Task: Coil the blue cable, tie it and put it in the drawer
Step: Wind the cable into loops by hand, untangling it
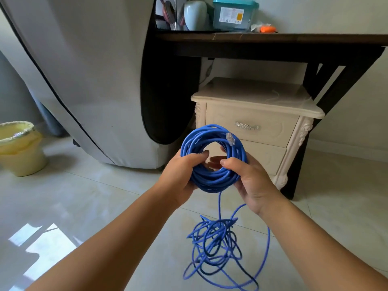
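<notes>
Left grip (178, 175) and right grip (252, 183) each curl their fingers round the lower part of the coiled blue cable (210, 180), held upright in the air before the closed drawer (252, 120). A clear plug (230, 139) lies at the coil's upper right. One strand hangs down to a loose tangle (216, 246) on the floor (105, 196).

Yellow bin (23, 160), grey cover (84, 70), dark table (294, 37), pale vase (195, 14), teal-lidded box (235, 15)

A cream bedside cabinet (258, 97) stands on pale glossy floor tiles (84, 196). Above it spans a dark worktop (273, 37); left of it hangs a grey cover (84, 70), and farther left sits a yellow bin (21, 156).
</notes>
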`<state>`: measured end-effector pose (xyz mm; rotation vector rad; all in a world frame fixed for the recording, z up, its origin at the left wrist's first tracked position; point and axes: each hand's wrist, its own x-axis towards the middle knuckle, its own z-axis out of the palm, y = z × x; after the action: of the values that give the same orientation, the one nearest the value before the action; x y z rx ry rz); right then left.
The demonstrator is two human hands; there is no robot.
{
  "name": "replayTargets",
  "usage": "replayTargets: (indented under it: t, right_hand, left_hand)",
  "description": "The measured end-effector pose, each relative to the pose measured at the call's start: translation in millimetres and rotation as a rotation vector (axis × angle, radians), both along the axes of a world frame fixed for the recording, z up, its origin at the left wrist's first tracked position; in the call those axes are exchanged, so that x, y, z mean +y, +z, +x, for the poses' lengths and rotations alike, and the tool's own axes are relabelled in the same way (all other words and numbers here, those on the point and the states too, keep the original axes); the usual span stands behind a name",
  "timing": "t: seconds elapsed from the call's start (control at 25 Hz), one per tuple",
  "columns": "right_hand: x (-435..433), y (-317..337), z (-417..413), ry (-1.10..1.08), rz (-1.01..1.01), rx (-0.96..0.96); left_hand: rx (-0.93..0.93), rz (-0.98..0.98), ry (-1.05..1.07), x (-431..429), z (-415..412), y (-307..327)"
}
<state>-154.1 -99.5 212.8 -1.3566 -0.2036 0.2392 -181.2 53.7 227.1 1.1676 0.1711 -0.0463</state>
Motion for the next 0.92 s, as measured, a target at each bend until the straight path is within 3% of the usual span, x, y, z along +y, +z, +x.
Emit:
replayTargets:
  t: [0.12,0.28,0.44,0.48,0.56,0.72,0.92]
  right_hand:
    - [-1,3,2,-0.115,-0.03,-0.001]
    - [-10,10,-4,-0.182,-0.437,-0.178]
    - [-1,14,-24,-0.005,-1.037,-0.456]
    - [2,16,-26,0.016,-1.137,-0.509]
    - [3,19,-28,-0.002,-1.199,-0.564]
    - [0,16,-30,0.013,-1.059,-0.544]
    - [-17,19,-27,0.055,-0.749,-0.337]
  left_hand:
    - [0.021,0.128,-0.146,8,-3,3]
    - [-0.087,0.513,-0.239,29,-4,12]
    - [-0.475,1.345,-0.392,6,-11,9]
    - [-0.559,1.468,-0.381,-1,-11,2]
    - [-0.639,1.513,-0.305,-9,-5,-10]
    - [-0.622,1.587,-0.122,-10,4,-6]
    - [-0.531,1.381,0.035,3,6,-6]
